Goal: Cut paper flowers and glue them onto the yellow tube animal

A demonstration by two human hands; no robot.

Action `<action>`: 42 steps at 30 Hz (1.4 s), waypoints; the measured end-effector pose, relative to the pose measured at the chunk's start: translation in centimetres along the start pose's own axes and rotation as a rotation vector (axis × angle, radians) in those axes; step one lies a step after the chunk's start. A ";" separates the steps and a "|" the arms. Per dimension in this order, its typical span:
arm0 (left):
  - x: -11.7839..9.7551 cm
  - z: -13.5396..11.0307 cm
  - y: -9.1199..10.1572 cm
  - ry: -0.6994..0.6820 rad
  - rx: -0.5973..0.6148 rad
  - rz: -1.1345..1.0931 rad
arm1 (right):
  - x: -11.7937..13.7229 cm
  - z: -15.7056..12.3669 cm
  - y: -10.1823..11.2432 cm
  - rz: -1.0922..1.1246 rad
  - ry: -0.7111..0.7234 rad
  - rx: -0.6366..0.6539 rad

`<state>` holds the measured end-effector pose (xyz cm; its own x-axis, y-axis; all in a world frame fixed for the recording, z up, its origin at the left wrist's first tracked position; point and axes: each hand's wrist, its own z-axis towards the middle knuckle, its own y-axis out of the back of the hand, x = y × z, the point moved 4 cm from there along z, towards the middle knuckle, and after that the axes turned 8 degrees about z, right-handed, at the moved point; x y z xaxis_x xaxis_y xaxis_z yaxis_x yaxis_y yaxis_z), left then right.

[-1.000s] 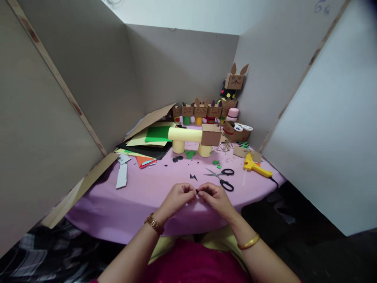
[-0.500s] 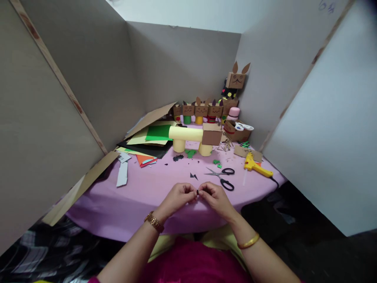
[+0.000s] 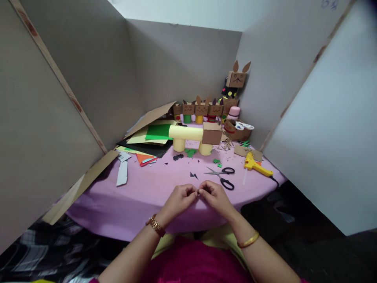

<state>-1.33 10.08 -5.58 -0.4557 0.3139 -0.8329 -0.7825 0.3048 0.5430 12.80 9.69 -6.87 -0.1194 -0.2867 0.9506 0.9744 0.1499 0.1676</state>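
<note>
Over the table's front edge, my left hand (image 3: 183, 197) and my right hand (image 3: 214, 196) meet fingertip to fingertip. Both are closed in a pinch on a small black paper piece, now almost wholly hidden by the fingers. Just beyond them lie two little black paper triangles (image 3: 193, 175). Black-handled scissors (image 3: 221, 176) rest with blades apart, to the right of the triangles. Farther back stands a pale yellow paper-tube figure (image 3: 188, 133) on tube legs, with a brown cardboard box head (image 3: 212, 134) at its right end.
A yellow glue gun (image 3: 257, 165) lies at the right with its cord over the edge. Coloured paper sheets (image 3: 144, 148) and cardboard are piled at the left. Several box-headed figures (image 3: 202, 109) line the back, beside a carton (image 3: 238, 131) holding white scissors. Grey panels enclose the table.
My fingertips have drawn closer together, and the black paper piece that showed between them is now mostly covered. My left wrist has shifted slightly. Nothing else on the table has moved.
</note>
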 end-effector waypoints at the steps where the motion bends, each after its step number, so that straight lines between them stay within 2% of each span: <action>1: 0.0 0.0 -0.1 -0.005 -0.015 0.017 | -0.1 0.1 0.0 0.014 -0.012 0.000; 8: -0.1 -0.2 -0.4 -0.017 -0.126 0.148 | -0.1 0.4 -0.1 0.099 -0.071 0.006; 15: -0.5 -0.8 -0.4 -0.083 -0.161 0.234 | -0.4 0.4 -0.2 0.159 -0.099 0.020; 28: -0.5 -0.8 0.0 -0.093 -0.212 0.176 | -0.7 0.0 0.0 0.275 -0.072 -0.005; 33: -0.4 -0.9 0.1 -0.089 -0.238 0.167 | -0.6 0.0 0.0 0.190 -0.066 -0.014; 42: -0.4 -0.9 0.1 -0.079 -0.237 0.154 | -0.8 0.0 -0.1 0.244 -0.085 -0.032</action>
<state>-1.61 9.18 -5.32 -0.5494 0.4123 -0.7268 -0.7883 0.0327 0.6144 12.84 9.86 -7.61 0.1058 -0.1645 0.9807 0.9816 0.1749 -0.0766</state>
